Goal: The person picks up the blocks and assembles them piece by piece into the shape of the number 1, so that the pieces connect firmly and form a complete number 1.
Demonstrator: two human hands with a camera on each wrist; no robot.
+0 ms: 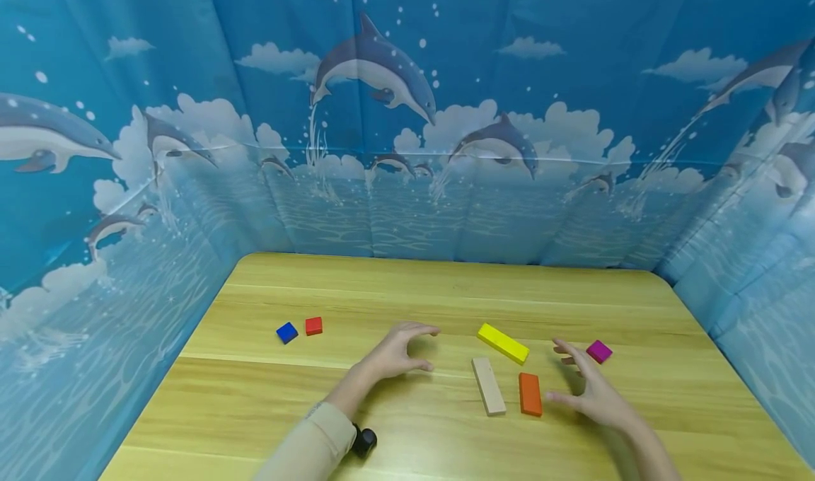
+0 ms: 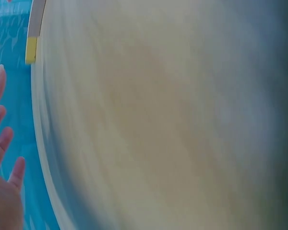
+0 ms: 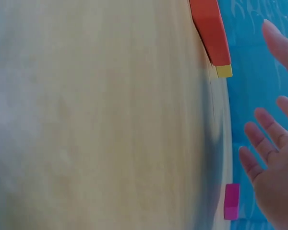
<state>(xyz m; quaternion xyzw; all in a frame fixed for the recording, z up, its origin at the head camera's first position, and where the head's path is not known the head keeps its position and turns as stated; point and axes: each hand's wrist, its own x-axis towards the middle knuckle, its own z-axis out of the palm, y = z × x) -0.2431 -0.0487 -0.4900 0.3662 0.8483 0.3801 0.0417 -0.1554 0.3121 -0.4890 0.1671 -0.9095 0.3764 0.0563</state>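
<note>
Above the table's middle, my left hand [image 1: 396,354] holds nothing, its thumb and fingers spread apart. To its right lie a long plain wooden block [image 1: 488,387] and, farther back, a long yellow block [image 1: 503,343]. My right hand [image 1: 595,392] is also empty, with parted fingers, between an orange block [image 1: 530,394] on its left and a small magenta block [image 1: 599,351] beyond its fingers. The right wrist view shows the same orange block [image 3: 211,31] and magenta block [image 3: 232,201] beside the extended fingers [image 3: 266,134]. In the left wrist view only part of the left hand [image 2: 5,191] appears.
Toward the left of the wooden table [image 1: 255,410] lie a small blue block [image 1: 287,332] and a small red block [image 1: 313,326]. A dolphin-print curtain [image 1: 407,212] encloses the back and sides. A black wrist device [image 1: 364,441] sits at the left cuff.
</note>
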